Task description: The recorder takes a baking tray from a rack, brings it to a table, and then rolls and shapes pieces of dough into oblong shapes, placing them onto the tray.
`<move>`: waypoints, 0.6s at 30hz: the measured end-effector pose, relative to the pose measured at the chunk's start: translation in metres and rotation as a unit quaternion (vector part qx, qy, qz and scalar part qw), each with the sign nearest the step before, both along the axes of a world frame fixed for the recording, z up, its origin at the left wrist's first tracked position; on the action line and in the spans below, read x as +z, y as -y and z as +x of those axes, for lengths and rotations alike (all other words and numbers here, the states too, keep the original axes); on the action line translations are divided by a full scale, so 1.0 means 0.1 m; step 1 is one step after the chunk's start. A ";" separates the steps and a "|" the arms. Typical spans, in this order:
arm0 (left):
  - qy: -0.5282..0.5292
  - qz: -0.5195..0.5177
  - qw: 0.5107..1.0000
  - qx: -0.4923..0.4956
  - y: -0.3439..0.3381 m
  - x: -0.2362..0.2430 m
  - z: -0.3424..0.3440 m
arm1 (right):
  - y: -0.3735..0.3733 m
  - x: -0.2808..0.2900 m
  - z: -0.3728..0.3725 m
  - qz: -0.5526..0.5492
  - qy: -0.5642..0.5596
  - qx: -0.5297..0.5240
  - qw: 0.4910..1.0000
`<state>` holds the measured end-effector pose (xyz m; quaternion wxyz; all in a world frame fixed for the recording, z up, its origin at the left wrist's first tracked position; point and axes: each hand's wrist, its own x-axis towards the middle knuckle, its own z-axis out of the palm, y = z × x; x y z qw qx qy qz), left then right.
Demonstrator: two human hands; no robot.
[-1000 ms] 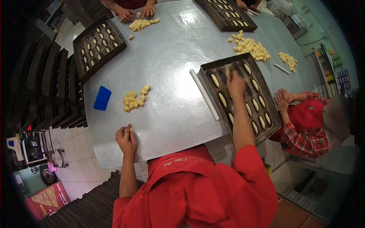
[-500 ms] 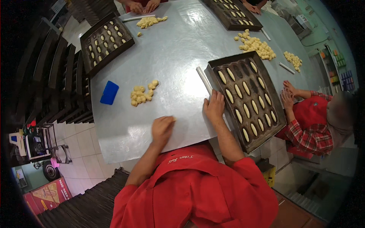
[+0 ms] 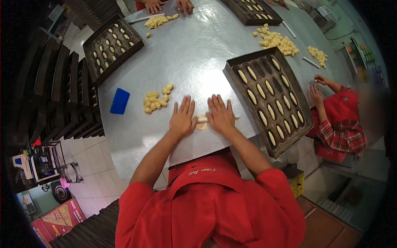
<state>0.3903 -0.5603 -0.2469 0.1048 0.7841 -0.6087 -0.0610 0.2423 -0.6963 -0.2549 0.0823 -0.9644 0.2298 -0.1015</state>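
Both my hands lie flat with fingers stretched out over a slim white rolling pin (image 3: 202,120) on the metal table. My left hand (image 3: 182,118) covers the pin's left end, and my right hand (image 3: 221,117) rests across it, leaving the right tip showing. Between them, under the pin, is a flattened oval of pale dough (image 3: 202,126). A cluster of small dough balls (image 3: 154,102) sits beyond my left hand. To the right stands a dark metal tray (image 3: 233,82) with rows of slender shaped dough pieces (image 3: 271,111).
A blue dough scraper (image 3: 119,101) lies near the table's left edge. Other trays stand at the far left (image 3: 134,48) and back (image 3: 260,21). A larger dough pile (image 3: 278,43) is beyond the right tray. Co-workers' hands are at the far edge and right side; dark racks stand left.
My right hand brought the rolling pin from beside the tray to the table's middle. My left hand moved forward onto it. A flattened dough piece now lies beneath.
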 end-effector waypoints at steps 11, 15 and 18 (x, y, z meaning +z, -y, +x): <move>-0.027 -0.061 0.998 0.010 -0.47 -0.14 -0.46 | -0.52 -0.16 -0.56 0.039 0.035 0.012 0.999; -0.042 -0.044 0.998 0.006 -0.45 -0.10 -0.40 | -0.41 -0.17 -0.53 0.059 0.036 0.048 0.996; -0.002 -0.016 0.998 0.056 -0.01 0.03 -0.11 | -0.14 -0.03 -0.20 -0.020 0.000 0.011 1.000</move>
